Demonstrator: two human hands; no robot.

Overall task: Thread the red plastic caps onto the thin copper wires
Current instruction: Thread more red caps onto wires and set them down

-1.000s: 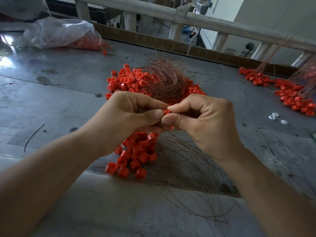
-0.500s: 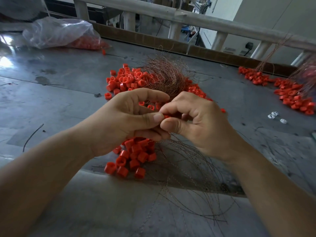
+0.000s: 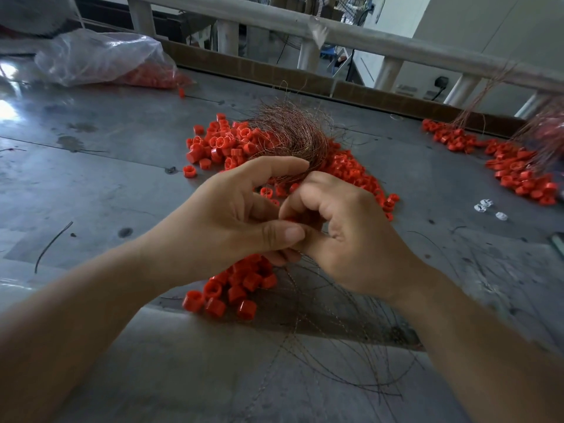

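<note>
My left hand [image 3: 232, 218] and my right hand [image 3: 348, 239] meet fingertip to fingertip over the grey table [image 3: 91, 184]. A sliver of a red cap [image 3: 290, 219] shows between them, pinched under my left thumb. My right hand's fingers are curled in a pinch on a thin copper wire; the wire itself is mostly hidden there. Behind the hands lies a tangled bundle of copper wires [image 3: 287, 135] on a pile of loose red caps [image 3: 219, 148]. Below the hands, a cluster of red caps [image 3: 238, 285] sits on wires [image 3: 335, 337] that fan toward me.
A clear plastic bag [image 3: 100, 56] holding more red caps lies at the back left. A second pile of caps with wires [image 3: 518, 172] is at the right, near small white pieces [image 3: 485, 206]. A cardboard strip [image 3: 274, 74] and a railing [image 3: 381, 41] bound the far edge.
Both hands have dropped lower and closer together. My left index finger has lifted away and arches above. The cap, plainly seen a second ago, is now almost hidden between the fingertips.
</note>
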